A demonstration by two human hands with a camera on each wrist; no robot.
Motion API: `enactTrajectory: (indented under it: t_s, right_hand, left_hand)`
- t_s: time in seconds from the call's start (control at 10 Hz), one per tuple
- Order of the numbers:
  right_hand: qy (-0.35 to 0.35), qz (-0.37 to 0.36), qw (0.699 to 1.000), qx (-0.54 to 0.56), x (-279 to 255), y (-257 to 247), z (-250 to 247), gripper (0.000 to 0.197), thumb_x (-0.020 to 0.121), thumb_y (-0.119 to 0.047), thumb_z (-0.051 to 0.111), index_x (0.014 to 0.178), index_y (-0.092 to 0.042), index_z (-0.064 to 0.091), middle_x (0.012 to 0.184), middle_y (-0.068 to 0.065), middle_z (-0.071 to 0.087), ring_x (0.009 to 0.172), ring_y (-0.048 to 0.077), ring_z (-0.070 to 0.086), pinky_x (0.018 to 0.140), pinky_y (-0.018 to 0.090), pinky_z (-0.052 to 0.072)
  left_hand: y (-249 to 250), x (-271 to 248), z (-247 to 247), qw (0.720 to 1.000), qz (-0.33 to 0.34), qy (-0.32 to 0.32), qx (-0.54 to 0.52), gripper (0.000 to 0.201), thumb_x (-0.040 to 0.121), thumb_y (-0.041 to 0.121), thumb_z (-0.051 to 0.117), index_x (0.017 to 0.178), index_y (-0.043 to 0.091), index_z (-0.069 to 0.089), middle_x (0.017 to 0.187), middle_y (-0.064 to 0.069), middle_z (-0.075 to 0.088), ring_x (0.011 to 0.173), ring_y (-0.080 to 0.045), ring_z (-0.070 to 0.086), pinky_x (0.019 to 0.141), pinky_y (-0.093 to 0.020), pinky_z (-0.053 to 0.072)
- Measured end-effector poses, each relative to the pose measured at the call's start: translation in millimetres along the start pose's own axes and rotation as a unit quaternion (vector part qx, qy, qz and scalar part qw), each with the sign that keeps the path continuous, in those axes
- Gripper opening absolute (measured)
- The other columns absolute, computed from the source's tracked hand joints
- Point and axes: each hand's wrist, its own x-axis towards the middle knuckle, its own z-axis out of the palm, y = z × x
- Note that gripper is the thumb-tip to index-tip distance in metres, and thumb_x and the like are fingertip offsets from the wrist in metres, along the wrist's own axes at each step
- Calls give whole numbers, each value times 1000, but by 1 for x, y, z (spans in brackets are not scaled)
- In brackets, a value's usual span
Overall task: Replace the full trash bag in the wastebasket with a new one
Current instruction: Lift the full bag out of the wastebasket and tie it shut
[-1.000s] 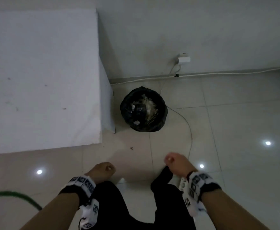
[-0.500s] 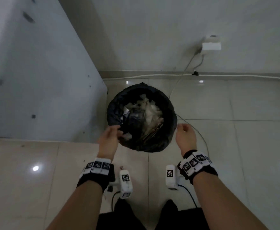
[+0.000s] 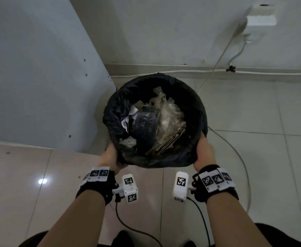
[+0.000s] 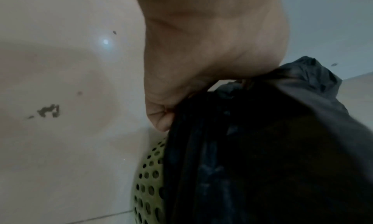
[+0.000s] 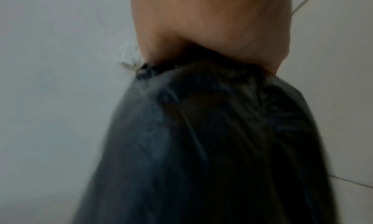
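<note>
A round wastebasket lined with a black trash bag (image 3: pixel 198 107) stands on the tiled floor, full of paper and plastic waste (image 3: pixel 165 125). My left hand (image 3: pixel 111 155) grips the bag's rim at the near left. My right hand (image 3: pixel 204 152) grips it at the near right. The left wrist view shows my left hand (image 4: pixel 201 52) with its fingers curled into the black bag (image 4: pixel 262 147), over the green perforated wastebasket (image 4: pixel 148 179). In the blurred right wrist view, my right hand (image 5: pixel 212 28) sits on the bag (image 5: pixel 201 139) with its fingers hidden behind the rim.
A white cabinet panel (image 3: pixel 39 77) rises close on the basket's left. The wall (image 3: pixel 164 24) runs right behind it, with a white plug box (image 3: pixel 260 18) on it. A white cable (image 3: pixel 235 154) curves over the floor by the basket's right side.
The view has dropped and closed in on the basket. Both hands have moved forward from near my body to the bag's rim and taken hold of it.
</note>
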Motion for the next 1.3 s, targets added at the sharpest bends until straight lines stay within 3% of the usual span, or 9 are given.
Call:
enactTrajectory:
  t_s: [0.1, 0.3, 0.4, 0.5, 0.9, 1.0, 1.1, 1.2, 1.3]
  right_hand:
    - [35, -26, 998, 45, -28, -15, -14, 18, 88, -29, 68, 86, -10, 67, 95, 14, 72, 87, 32, 69, 79, 41, 58]
    - [-32, -74, 993, 86, -69, -46, -13, 6, 93, -8, 61, 96, -2, 63, 97, 20, 70, 79, 27, 70, 69, 32, 59]
    - [-49, -42, 995, 72, -65, -57, -11, 19, 96, -8, 58, 110, 4, 60, 86, 12, 67, 66, 17, 65, 50, 22, 54]
    - [-116, 48, 989, 75, -74, -52, -10, 32, 93, -26, 63, 118, -7, 64, 101, 14, 75, 88, 28, 73, 68, 39, 61]
    - [-147, -79, 977, 131, -52, -130, 25, 19, 101, -22, 48, 104, -14, 65, 86, 7, 73, 66, 19, 74, 53, 31, 59]
    - [-164, -219, 956, 102, -63, -144, 22, 24, 95, -5, 53, 92, -19, 72, 85, 1, 76, 73, 17, 72, 67, 33, 60]
    - [-107, -340, 927, -118, -53, -112, 13, 21, 89, -33, 68, 93, -14, 75, 88, 3, 76, 83, 24, 71, 81, 39, 58]
    - [-58, -369, 814, -446, -33, -72, 8, 31, 90, -28, 66, 114, -8, 70, 143, 16, 49, 115, 34, 60, 97, 35, 45]
    - [-19, -343, 782, -521, -46, -40, 5, 25, 92, -13, 54, 113, -4, 67, 164, 10, 13, 118, 33, 60, 90, 32, 46]
  left_hand:
    - [10, -17, -10, 996, 18, 56, 70, 23, 97, 39, 56, 104, 19, 62, 106, -15, 68, 75, -24, 60, 58, -31, 48]
    - [41, -48, -20, 998, 40, -19, 44, 30, 102, 33, 51, 121, 12, 60, 102, -6, 70, 84, -25, 67, 59, -36, 56]
    - [46, -57, -18, 998, 29, -54, 29, 37, 103, 32, 49, 130, 6, 56, 112, -12, 70, 84, -28, 69, 51, -32, 60]
    - [50, -79, -16, 996, 16, -92, -7, 35, 104, 33, 45, 123, 7, 60, 104, -11, 73, 80, -27, 75, 61, -39, 64]
    - [123, -44, 9, 993, 110, -41, -12, 26, 98, 33, 59, 102, 9, 68, 69, -2, 76, 52, -12, 69, 38, -19, 48]
    - [156, -43, 3, 962, 259, 1, -90, 44, 85, 28, 68, 125, 10, 68, 117, -9, 74, 100, -23, 72, 75, -29, 60]
    - [139, -71, -5, 961, 276, 4, 6, 81, 65, 72, 73, 128, 21, 66, 127, -1, 69, 117, -23, 65, 106, -44, 49]
    - [77, -99, 8, 965, 190, -7, 180, 106, 61, 94, 53, 142, 26, 52, 138, 2, 59, 124, -24, 57, 112, -46, 41]
    - [44, -97, 28, 958, 212, -66, 180, 76, 81, 68, 64, 146, 32, 45, 137, 10, 55, 128, -18, 53, 112, -39, 41]
